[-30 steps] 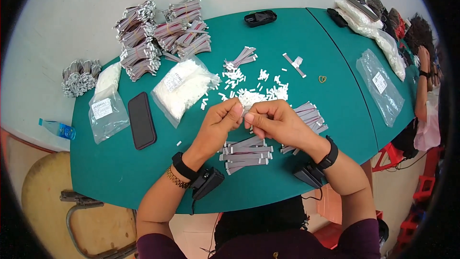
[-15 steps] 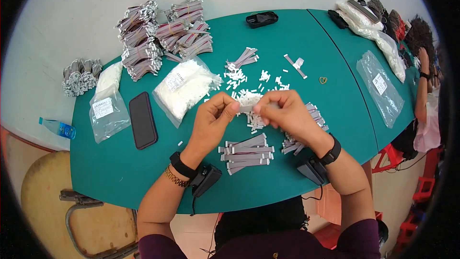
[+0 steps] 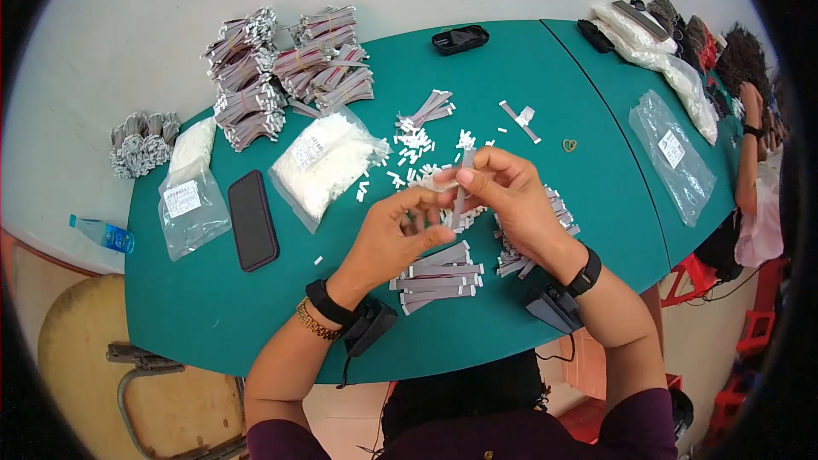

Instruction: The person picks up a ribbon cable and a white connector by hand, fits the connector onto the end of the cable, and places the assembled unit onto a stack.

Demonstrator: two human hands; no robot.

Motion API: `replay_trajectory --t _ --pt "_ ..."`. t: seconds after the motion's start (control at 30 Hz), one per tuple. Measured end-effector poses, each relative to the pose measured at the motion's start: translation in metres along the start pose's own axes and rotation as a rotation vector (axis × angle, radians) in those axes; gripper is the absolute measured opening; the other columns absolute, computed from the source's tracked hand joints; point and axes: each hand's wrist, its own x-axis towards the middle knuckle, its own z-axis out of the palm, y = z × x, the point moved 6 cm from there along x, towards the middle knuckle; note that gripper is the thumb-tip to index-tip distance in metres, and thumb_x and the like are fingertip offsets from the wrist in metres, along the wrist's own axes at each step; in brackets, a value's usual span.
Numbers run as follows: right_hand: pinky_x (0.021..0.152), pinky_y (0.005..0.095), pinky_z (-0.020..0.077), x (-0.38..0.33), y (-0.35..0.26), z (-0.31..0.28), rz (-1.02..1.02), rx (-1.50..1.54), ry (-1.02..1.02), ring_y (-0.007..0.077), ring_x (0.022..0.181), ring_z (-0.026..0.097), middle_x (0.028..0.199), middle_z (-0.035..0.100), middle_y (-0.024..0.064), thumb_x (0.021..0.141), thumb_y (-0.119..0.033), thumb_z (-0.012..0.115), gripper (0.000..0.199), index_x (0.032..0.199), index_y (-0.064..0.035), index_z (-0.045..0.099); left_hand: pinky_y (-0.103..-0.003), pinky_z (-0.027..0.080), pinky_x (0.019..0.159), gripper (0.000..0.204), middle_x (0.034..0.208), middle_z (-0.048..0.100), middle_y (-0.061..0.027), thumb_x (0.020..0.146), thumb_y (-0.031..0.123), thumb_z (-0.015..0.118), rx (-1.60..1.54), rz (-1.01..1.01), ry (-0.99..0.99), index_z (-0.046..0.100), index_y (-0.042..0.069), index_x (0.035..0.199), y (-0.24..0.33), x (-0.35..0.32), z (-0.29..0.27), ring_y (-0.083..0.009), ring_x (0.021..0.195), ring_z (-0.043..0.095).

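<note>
A grey flat ribbon cable (image 3: pixel 461 201) with a white end stands nearly upright between my hands. My right hand (image 3: pixel 504 193) pinches its upper part between thumb and fingers. My left hand (image 3: pixel 405 226) is beside its lower part, thumb and fingers apart and loosely curved; whether a fingertip touches the cable is hard to tell. Below the hands lies a stack of similar ribbon cables (image 3: pixel 439 279). Small white connector housings (image 3: pixel 415 150) are scattered beyond the hands, partly hidden by them. More cables (image 3: pixel 558 215) lie in a pile beside my right hand.
Cable bundles (image 3: pixel 247 77) are heaped at the back left. A bag of white connectors (image 3: pixel 319 170), a phone (image 3: pixel 254 220) and another bag (image 3: pixel 194 196) lie at left. A black case (image 3: pixel 460 39), rubber bands (image 3: pixel 569 146) and a plastic bag (image 3: pixel 673 158) lie farther off. Another person's arm (image 3: pixel 748 153) shows at right.
The ribbon cable has turned from level to nearly upright. My left hand has shifted slightly down and loosened from its pinch, while my right hand keeps hold of the cable.
</note>
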Motion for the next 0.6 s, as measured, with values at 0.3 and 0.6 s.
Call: replay_trajectory --t 0.3,0.6 --pt "0.061 0.0206 0.0451 -0.005 0.018 0.016 0.056 -0.128 -0.241 0.0094 0.065 0.059 0.075 0.064 0.0061 0.089 -0.013 0.056 0.014 0.087 0.0005 0.058 -0.021 0.045 0.067 0.014 0.08 0.062 -0.0026 0.082 0.012 0.066 -0.16 0.014 0.172 0.063 0.0 0.088 0.001 0.0 -0.015 -0.0071 0.076 0.056" --pt "0.055 0.018 0.0434 -0.005 0.018 0.018 0.057 -0.157 -0.202 0.0067 0.063 0.059 0.073 0.064 0.0044 0.089 -0.012 0.056 0.015 0.086 0.0016 0.062 -0.02 0.045 0.065 0.011 0.081 0.063 -0.0026 0.082 0.008 0.066 -0.153 0.004 0.221 0.063 0.0 0.087 -0.005 -0.002 -0.019 -0.0063 0.074 0.055"
